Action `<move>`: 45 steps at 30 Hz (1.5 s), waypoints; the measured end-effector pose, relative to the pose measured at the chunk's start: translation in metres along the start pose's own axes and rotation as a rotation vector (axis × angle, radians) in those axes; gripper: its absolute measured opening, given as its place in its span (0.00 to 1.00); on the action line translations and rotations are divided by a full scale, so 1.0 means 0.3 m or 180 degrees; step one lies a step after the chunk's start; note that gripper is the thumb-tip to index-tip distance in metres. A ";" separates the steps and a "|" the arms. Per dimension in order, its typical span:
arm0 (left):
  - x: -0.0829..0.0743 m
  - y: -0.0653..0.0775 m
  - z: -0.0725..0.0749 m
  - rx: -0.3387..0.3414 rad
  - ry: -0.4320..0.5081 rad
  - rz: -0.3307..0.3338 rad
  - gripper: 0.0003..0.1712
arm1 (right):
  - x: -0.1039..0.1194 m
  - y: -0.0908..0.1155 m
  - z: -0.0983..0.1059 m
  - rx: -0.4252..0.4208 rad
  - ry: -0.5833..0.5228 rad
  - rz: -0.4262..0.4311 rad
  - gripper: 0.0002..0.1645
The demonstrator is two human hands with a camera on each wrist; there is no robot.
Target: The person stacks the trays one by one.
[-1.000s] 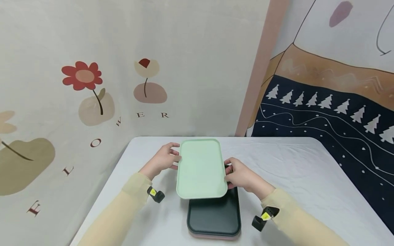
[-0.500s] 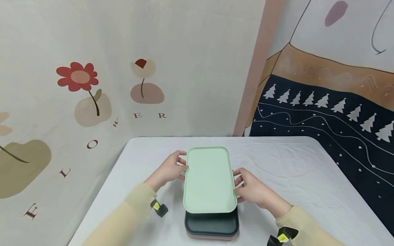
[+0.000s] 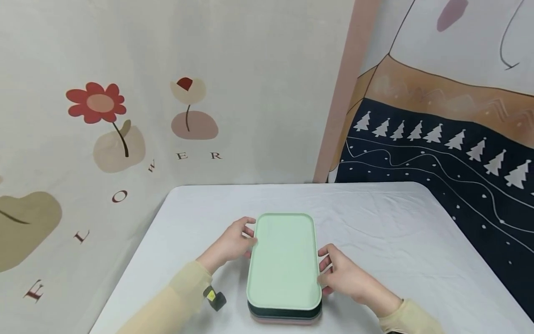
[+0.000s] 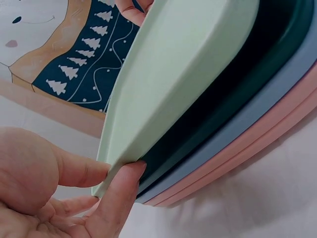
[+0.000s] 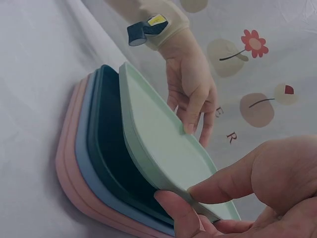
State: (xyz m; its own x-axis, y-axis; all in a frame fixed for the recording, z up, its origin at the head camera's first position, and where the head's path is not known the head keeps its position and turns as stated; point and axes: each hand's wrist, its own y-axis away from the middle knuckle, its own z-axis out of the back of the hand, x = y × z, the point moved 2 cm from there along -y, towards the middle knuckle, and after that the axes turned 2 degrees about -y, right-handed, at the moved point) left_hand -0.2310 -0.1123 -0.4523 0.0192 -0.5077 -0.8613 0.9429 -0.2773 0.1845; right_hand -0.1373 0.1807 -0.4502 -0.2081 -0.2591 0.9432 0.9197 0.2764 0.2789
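Observation:
Both hands hold a light green rectangular tray (image 3: 284,260) by its long sides. My left hand (image 3: 233,243) pinches the left rim, thumb on top and fingers beneath, as the left wrist view shows. On the opposite side my right hand (image 3: 346,276) pinches the right rim the same way. Directly under it lies a stack: a dark green tray (image 5: 106,129) on top, a blue tray (image 5: 84,144) below that, and pink trays (image 5: 69,163) at the bottom. In the right wrist view the light green tray is tilted, with a gap over the dark green one.
The stack stands on a table with a white cloth (image 3: 375,222). Behind it hangs a pale curtain (image 3: 258,93) with printed flowers, and a dark blue tree-patterned cloth (image 3: 417,153) is at the right. A small black camera (image 3: 214,298) sits on the left wrist.
The light green tray has come down and nearer to the body, with both hands still gripping it. It now covers nearly all of the dark green tray in the head view.

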 end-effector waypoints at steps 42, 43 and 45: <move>0.029 0.033 -0.034 0.0039 -0.0159 0.0071 0.36 | -0.038 0.030 -0.015 -0.0027 0.0142 -0.0005 0.36; 0.030 0.034 -0.034 0.0037 -0.0171 0.0065 0.36 | -0.040 0.030 -0.015 -0.0023 0.0143 -0.0001 0.36; 0.030 0.035 -0.035 0.0033 -0.0178 0.0043 0.36 | -0.043 0.031 -0.013 -0.0014 0.0134 0.0009 0.36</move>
State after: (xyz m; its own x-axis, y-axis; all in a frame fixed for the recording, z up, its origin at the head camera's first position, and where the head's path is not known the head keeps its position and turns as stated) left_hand -0.2175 -0.1113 -0.4632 0.0130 -0.5562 -0.8309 0.9392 -0.2783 0.2010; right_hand -0.1249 0.1829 -0.4605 -0.1913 -0.2972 0.9355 0.9217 0.2732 0.2753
